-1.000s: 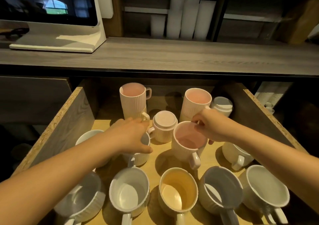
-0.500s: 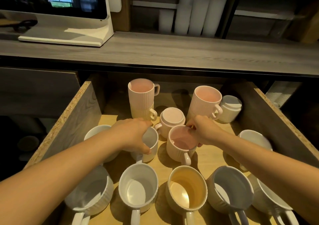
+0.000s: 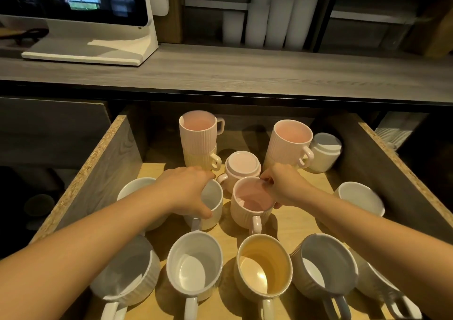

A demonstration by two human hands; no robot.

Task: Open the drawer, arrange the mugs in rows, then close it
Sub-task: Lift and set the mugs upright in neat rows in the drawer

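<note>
The wooden drawer stands pulled open and holds several mugs. My left hand grips a white mug by its rim, in the middle row. My right hand pinches the far rim of a pink ribbed mug beside it, handle pointing toward me. Along the front runs a row: a white ribbed mug, a white mug, a yellow mug, a grey mug.
At the back stand a pink-on-yellow mug stack, an upturned pink mug, a tall pink mug and an upturned white mug. White mugs sit at left and right. A grey counter with a monitor overhangs the drawer.
Both hands have slid their mugs slightly; the pink mug has moved toward the white mug and turned its handle toward me. The view has shifted down a little.
</note>
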